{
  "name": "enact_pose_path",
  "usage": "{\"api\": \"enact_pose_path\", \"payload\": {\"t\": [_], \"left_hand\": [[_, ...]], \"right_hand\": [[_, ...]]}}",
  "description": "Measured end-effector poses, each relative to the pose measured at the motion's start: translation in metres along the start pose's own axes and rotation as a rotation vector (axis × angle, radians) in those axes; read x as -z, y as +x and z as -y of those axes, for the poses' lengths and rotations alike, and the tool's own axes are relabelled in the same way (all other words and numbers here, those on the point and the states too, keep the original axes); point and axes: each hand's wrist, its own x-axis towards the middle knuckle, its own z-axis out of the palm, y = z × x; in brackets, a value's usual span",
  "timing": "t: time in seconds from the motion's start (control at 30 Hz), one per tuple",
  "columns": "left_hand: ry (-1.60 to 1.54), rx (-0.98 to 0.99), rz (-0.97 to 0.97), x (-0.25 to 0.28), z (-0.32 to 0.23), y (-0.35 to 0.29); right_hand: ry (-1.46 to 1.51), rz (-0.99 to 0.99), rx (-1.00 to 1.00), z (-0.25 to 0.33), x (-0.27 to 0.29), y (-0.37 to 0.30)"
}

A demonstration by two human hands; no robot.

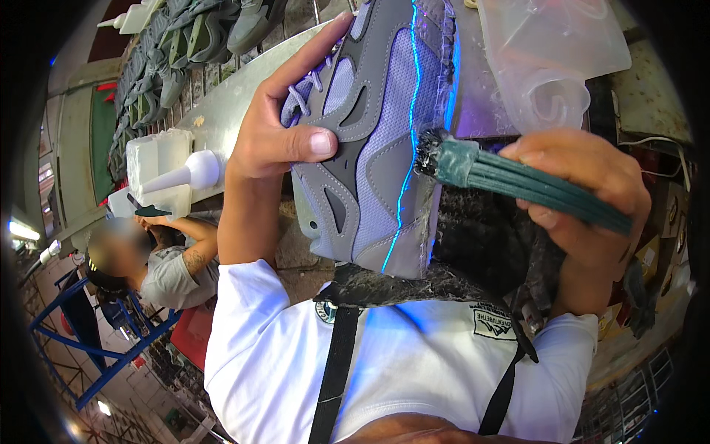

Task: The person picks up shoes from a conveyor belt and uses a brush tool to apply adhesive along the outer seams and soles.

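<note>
A grey and lilac sneaker upper (pixel 370 148) stands lengthwise before my chest. My left hand (pixel 277 129) is closed around its laced side, the thumb pressed on the grey overlay. Down the shoe's lower side runs a thin line (pixel 412 140) that glows bright blue under violet light. My right hand (pixel 584 185) grips a brush (pixel 518 177) with a ribbed dark green handle. Its dark, matted bristles (pixel 429 152) meet the shoe's lower side at the glowing line. The fingers of my left hand behind the shoe are partly hidden.
At the upper right stands a translucent plastic container (pixel 555 59). A squeeze bottle with a white nozzle (pixel 196 170) lies to the left by a metal surface (pixel 222 111). Several grey shoes (pixel 196 37) line a rack at the upper left. Another person (pixel 174 266) works at the left.
</note>
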Motion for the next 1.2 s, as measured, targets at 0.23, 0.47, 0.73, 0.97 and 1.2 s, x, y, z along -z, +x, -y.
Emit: {"api": "enact_pose_path", "payload": {"t": [0.23,0.47,0.73,0.97,1.2], "left_hand": [[-0.009,-0.045,-0.075,0.0,0.009,0.001],[-0.066,0.015,-0.139,-0.019,-0.002,0.003],[-0.04,0.025,-0.156,-0.021,-0.004,0.005],[-0.065,0.073,-0.177,-0.028,-0.009,0.006],[-0.161,0.13,-0.254,-0.039,-0.014,0.003]], "right_hand": [[-0.022,-0.012,-0.099,0.02,-0.013,-0.006],[-0.044,0.001,-0.108,0.024,-0.008,-0.002],[-0.056,-0.026,-0.195,0.031,-0.004,-0.002],[-0.074,0.079,-0.236,0.036,0.019,0.013],[-0.181,0.367,-0.246,0.059,0.049,0.043]]}}
